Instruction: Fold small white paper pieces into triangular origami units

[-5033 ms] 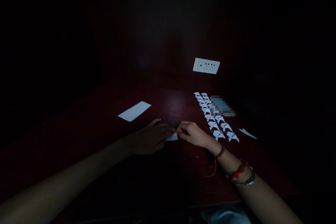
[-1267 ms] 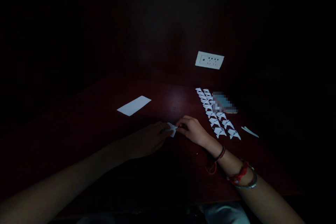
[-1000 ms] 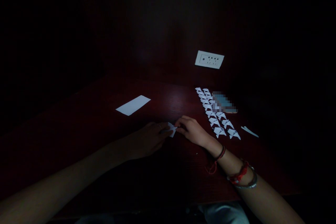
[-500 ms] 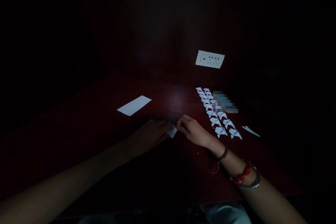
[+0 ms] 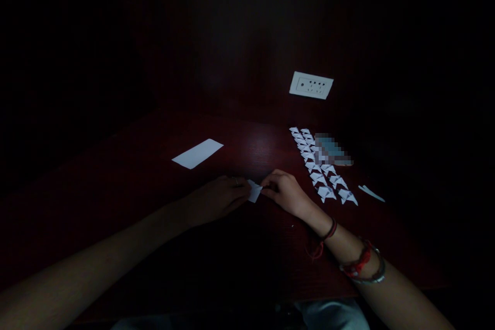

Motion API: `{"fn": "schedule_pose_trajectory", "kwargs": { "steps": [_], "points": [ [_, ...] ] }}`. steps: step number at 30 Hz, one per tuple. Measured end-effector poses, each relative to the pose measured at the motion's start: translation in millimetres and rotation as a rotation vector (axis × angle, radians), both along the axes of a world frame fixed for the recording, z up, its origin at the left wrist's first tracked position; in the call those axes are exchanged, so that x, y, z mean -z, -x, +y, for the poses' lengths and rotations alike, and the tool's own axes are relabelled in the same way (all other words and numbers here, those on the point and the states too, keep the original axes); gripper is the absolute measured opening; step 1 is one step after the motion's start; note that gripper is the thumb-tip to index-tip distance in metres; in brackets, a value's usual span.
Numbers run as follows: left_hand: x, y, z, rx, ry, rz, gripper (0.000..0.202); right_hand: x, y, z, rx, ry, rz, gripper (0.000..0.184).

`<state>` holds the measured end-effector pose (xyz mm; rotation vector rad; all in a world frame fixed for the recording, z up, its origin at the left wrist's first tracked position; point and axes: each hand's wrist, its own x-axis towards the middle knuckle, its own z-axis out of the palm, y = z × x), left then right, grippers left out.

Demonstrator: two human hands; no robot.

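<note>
Between my two hands, low over the dark red table (image 5: 247,247), is a small folded piece of white paper (image 5: 254,192). My left hand (image 5: 222,197) grips its left side, the fingers closed on the edge. From the other side my right hand (image 5: 284,192) pinches the paper's right corner between thumb and fingertips. To the right of my right hand stand two rows of small folded paper figures (image 5: 326,193). A flat white strip of paper (image 5: 198,153) lies beyond my left hand.
A blurred-out flat object, perhaps a phone (image 5: 334,150), lies against the paper figures. Thin white paper strips (image 5: 372,193) rest to their right. A white socket plate (image 5: 311,85) is on the wall behind. The surroundings are very dark.
My left fingers have drawn back slightly to the left, so more of the folded paper shows. My right hand stays at its right corner. The view has shifted a little.
</note>
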<state>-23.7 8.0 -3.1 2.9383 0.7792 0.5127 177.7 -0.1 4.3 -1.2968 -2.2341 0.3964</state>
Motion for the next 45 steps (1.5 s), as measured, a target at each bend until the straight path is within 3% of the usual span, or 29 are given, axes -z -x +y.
{"fn": "schedule_pose_trajectory", "kwargs": {
  "steps": [11,19,27,32,38,45],
  "points": [
    [-1.0,3,0,0.020,-0.011,0.020,0.022,-5.8,6,-7,-0.100,-0.009,0.067,0.008],
    [-10.7,6,-1,0.075,0.040,0.054,0.030,-2.1,5,-8,-0.041,-0.021,0.090,0.009],
    [-7.4,10,0,0.061,0.048,0.080,0.031,-2.2,-2,-7,-0.333,-0.135,-0.059,0.018],
    [-12.1,8,-4,0.057,0.071,0.073,0.029,-5.4,-5,-9,-0.420,-0.137,-0.166,0.020],
    [-11.2,8,-5,0.009,0.072,0.078,0.036,-5.1,-4,-9,-0.404,-0.129,-0.188,0.021],
    [-5.2,8,-2,0.063,0.052,0.076,0.038,-7.6,-3,-11,-0.339,-0.101,-0.160,0.021]
  ]
}}
